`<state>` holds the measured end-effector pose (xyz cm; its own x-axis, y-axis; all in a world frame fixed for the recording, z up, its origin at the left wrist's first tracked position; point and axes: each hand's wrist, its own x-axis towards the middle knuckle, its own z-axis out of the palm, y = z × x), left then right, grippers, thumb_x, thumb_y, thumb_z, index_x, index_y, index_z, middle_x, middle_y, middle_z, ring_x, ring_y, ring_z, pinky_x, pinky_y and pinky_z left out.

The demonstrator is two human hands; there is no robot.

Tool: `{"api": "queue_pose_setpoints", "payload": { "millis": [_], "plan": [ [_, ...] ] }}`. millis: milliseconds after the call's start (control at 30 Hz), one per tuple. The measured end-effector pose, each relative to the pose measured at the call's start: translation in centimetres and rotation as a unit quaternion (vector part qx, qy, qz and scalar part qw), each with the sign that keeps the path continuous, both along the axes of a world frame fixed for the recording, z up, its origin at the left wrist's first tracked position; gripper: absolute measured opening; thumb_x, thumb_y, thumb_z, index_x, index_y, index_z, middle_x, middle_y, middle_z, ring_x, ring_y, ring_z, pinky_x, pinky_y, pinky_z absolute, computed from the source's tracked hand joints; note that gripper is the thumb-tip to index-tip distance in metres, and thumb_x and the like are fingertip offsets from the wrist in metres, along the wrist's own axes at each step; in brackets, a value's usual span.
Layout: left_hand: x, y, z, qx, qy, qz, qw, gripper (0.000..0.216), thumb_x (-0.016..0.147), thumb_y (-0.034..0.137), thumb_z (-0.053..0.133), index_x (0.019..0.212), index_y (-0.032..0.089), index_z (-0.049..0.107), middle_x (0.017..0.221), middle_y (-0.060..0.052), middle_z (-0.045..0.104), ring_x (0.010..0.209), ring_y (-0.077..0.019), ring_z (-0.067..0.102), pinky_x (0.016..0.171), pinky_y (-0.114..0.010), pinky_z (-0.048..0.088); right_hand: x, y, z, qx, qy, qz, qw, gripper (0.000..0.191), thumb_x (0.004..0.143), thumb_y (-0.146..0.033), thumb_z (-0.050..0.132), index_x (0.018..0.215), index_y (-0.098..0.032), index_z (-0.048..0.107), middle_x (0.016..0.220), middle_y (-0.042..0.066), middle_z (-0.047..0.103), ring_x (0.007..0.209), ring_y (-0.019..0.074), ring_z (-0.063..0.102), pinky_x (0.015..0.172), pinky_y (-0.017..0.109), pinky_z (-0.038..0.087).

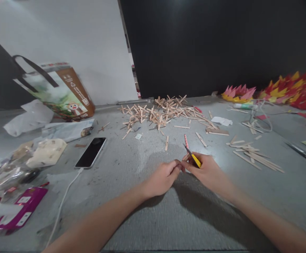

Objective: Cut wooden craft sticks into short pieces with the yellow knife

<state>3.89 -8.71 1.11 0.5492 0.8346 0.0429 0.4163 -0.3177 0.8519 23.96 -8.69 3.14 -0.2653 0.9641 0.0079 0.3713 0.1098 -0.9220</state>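
My right hand (208, 168) is closed around a yellow craft knife (196, 160), its dark blade pointing up and to the left. My left hand (165, 177) is closed in a pinch, its fingertips meeting those of the right. Between them shows a bit of a wooden stick (186, 156), mostly hidden by the fingers. Just beyond the blade lies a red-and-white striped strip (186, 140). Loose wooden sticks (166, 143) lie ahead of the hands, and a heap of crossed wooden sticks (158, 114) spreads farther back.
On the left are a phone (91, 153) with a white cable, a purple packet (21, 207), plastic bags and a carrier bag (63, 93). To the right lie more flat sticks (258, 158), scissors (305, 154), a white cord and red-yellow paper decorations (292, 91).
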Motion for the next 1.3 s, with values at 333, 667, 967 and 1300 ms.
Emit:
{"api": "queue_pose_setpoints", "payload": {
  "millis": [333, 667, 967, 1300],
  "plan": [
    [0.1, 0.1, -0.4, -0.105, -0.097, 0.017, 0.99, 0.028, 0.108, 0.042, 0.037, 0.105, 0.02, 0.054, 0.061, 0.007, 0.046, 0.055, -0.0113, 0.043, 0.056, -0.023, 0.035, 0.1, 0.1, -0.3, 0.034, -0.02, -0.035, 0.999, 0.025, 0.098, -0.043, 0.056, 0.092, -0.02, 0.065, 0.075, -0.001, 0.061, 0.067, 0.0157, 0.052, 0.063, 0.027, 0.042],
    [0.6, 0.5, -0.6, -0.249, -0.299, 0.068, 0.919, 0.057, 0.094, 0.035, 0.062, 0.142, 0.018, 0.036, 0.081, 0.0, 0.067, 0.074, -0.0166, 0.065, 0.074, -0.028, 0.047, 0.4, -0.9, -1.2, 0.208, -0.16, 0.036, 0.964, 0.025, 0.099, -0.041, 0.063, 0.117, -0.024, 0.064, 0.083, 0.001, 0.074, 0.068, 0.0189, 0.067, 0.064, 0.029, 0.046],
    [1.0, -0.3, 0.1, -0.273, -0.351, 0.078, 0.892, 0.106, 0.09, 0.022, 0.064, 0.167, 0.027, -0.008, 0.088, 0.002, 0.069, 0.073, -0.0134, 0.063, 0.08, -0.029, 0.047, 0.7, -0.6, -2.2, 0.383, -0.236, 0.089, 0.889, 0.027, 0.097, -0.023, 0.066, 0.124, -0.021, 0.062, 0.104, 0.007, 0.078, 0.088, 0.0243, 0.074, 0.075, 0.036, 0.053],
    [1.0, -0.2, -0.6, -0.303, -0.336, 0.062, 0.89, 0.102, 0.089, 0.019, 0.059, 0.168, 0.029, -0.005, 0.1, -0.003, 0.069, 0.085, -0.017, 0.068, 0.087, -0.035, 0.051, 0.8, -0.6, -2.3, 0.357, -0.236, 0.077, 0.9, 0.016, 0.099, -0.025, 0.064, 0.114, -0.02, 0.064, 0.098, 0.008, 0.078, 0.083, 0.0242, 0.074, 0.073, 0.035, 0.053]
  ]
}}
